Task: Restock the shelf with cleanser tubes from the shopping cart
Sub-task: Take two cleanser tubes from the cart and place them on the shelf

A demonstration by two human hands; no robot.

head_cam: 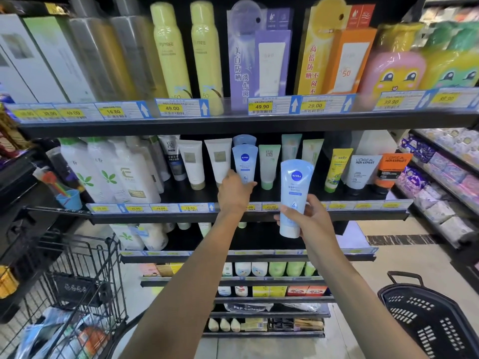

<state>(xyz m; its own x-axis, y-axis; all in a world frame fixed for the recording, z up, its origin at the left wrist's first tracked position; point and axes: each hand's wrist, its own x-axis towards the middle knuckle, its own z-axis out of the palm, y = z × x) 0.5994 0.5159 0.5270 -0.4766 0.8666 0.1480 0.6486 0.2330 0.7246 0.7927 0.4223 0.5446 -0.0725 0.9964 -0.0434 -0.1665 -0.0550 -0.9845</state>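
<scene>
While my left hand [234, 189] grips the blue cleanser tube [244, 161] standing on the middle shelf [181, 194], my right hand [305, 220] holds a second tube [294, 195] upright just before the shelf edge.

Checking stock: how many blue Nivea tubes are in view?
3, possibly more hidden. One Nivea tube in the right hand, one shelf tube at the left hand, and one rear tube behind it.

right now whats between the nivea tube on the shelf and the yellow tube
In the head view, between the shelved Nivea tube and the yellow tube stand pale green tubes; the Nivea tube in the right hand crosses in front.
</scene>
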